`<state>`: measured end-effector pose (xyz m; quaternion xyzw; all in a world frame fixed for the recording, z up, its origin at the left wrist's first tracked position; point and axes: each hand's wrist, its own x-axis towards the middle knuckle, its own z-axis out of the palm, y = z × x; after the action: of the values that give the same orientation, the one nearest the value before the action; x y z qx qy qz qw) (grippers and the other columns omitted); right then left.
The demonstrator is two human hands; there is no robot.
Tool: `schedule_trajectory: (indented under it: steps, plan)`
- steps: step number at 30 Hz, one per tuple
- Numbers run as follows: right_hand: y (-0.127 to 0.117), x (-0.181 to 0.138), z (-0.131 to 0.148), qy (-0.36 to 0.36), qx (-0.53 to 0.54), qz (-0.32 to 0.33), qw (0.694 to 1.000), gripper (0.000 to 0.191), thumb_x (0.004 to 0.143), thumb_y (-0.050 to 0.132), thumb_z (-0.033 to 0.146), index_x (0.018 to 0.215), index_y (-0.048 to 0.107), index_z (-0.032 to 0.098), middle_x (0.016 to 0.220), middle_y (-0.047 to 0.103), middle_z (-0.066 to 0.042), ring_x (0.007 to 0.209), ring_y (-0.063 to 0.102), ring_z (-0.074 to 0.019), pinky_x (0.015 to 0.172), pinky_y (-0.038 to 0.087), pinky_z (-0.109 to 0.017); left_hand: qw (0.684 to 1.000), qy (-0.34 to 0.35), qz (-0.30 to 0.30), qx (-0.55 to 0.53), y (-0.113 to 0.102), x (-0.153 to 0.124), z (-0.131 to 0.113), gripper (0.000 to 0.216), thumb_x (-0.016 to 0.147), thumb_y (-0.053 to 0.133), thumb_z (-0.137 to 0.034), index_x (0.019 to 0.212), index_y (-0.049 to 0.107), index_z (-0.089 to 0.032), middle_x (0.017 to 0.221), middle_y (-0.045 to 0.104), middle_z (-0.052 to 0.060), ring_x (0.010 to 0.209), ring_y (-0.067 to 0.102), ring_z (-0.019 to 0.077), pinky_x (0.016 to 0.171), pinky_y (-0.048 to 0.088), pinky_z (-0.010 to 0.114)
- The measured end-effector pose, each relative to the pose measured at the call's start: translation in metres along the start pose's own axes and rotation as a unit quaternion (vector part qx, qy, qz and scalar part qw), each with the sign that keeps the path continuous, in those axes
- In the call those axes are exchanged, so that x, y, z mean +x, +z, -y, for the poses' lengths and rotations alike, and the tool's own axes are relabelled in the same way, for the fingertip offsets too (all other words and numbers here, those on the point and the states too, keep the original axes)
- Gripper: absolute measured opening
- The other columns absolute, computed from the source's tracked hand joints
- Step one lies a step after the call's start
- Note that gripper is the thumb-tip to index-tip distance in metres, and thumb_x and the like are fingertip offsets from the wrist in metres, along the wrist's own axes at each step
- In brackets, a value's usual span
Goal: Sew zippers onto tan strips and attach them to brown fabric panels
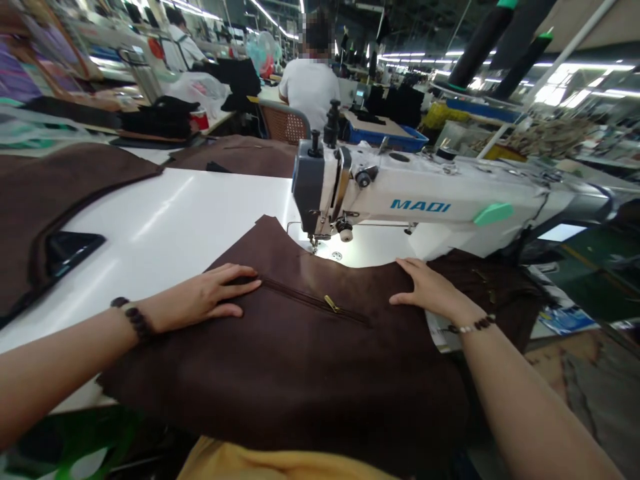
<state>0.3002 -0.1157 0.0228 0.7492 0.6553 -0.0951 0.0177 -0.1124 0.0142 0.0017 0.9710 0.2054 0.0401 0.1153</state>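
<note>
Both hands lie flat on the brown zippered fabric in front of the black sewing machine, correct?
Not quite: the sewing machine is white, not black, as the head view shows. The left hand and right hand do lie flat on the brown zippered fabric in front of it.

A factory hall stretches far ahead, lit by rows of ceiling strip lights (400, 55). Near, a white table (165, 220) reflects them. Far left, worktables (223, 120) carry dark piles (160, 115). Far centre, a person in a white shirt (309, 87) sits, back turned, on a woven-back chair (283, 123). A blue tray (400, 139) lies to the right, and worn floor (595, 380) shows near right.
</note>
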Motion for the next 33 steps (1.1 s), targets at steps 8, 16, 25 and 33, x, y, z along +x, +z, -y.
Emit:
schedule_trajectory:
  steps: [8,16,25,33]
  plan:
    - [-0.027,-0.030,0.045,-0.013,0.045,0.029,0.998,0.011,0.078,0.053,0.027,0.074,0.058,0.017,0.077,0.061,-0.004,0.074,0.055,-0.0160,0.062,0.037,-0.024,0.991,-0.058,-0.031,-0.120,-0.027,0.015,-0.067,0.030,0.088,0.043,-0.037,0.106,0.063,-0.024,0.112,0.056,0.006,0.097,0.056,0.0206,0.088,0.043,0.033]
    - [-0.006,-0.126,0.156,-0.252,0.168,0.028,0.953,0.017,0.082,0.049,0.019,0.097,0.057,0.019,0.094,0.059,-0.004,0.086,0.055,-0.0169,0.075,0.042,-0.027,0.844,-0.289,0.015,-0.452,-0.006,0.048,-0.155,0.044,0.074,0.051,-0.056,0.067,0.058,-0.013,0.063,0.059,0.002,0.062,0.057,0.0177,0.053,0.045,0.024]
    - [0.008,-0.104,0.099,-0.089,0.415,-0.066,0.903,0.012,0.081,0.048,0.020,0.085,0.059,0.017,0.080,0.055,-0.001,0.065,0.051,-0.0080,0.060,0.042,-0.020,0.695,-0.266,-0.037,-0.667,0.016,0.024,-0.146,0.025,0.059,0.062,-0.024,0.082,0.060,-0.014,0.075,0.066,0.002,0.071,0.061,0.0193,0.068,0.049,0.029]
    - [0.009,-0.099,0.116,-0.109,0.399,-0.004,0.910,0.009,0.077,0.051,0.017,0.079,0.060,0.017,0.087,0.055,-0.003,0.074,0.052,-0.0098,0.066,0.042,-0.021,0.670,-0.273,-0.051,-0.688,0.019,0.019,-0.148,0.038,0.062,0.065,-0.027,0.096,0.059,-0.012,0.081,0.067,0.005,0.078,0.062,0.0232,0.070,0.051,0.032]
